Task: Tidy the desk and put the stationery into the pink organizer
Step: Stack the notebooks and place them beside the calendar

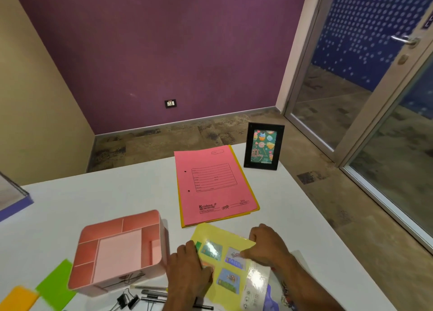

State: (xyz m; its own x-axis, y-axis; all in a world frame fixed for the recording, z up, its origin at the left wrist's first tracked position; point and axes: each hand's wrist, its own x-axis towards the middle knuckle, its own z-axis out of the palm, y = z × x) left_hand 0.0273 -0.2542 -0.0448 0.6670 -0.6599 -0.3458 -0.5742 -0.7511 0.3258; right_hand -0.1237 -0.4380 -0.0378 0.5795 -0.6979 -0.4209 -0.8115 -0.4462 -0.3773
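The pink organizer [119,249] stands at the front left of the white desk [105,193], its compartments empty. A yellow sticker sheet in a clear sleeve [225,261] lies to its right. My left hand [189,268] presses flat on the sheet's left side. My right hand [267,245] grips the sheet's upper right edge with curled fingers. Black binder clips [127,300] and several pens [152,293] lie in front of the organizer, partly under my left forearm.
A pink file folder over a yellow one [213,184] lies at the desk's centre back. A black picture frame [263,146] stands at the far right corner. Green [57,285] and orange [17,299] sheets lie at the front left. The desk's right edge runs close to my right arm.
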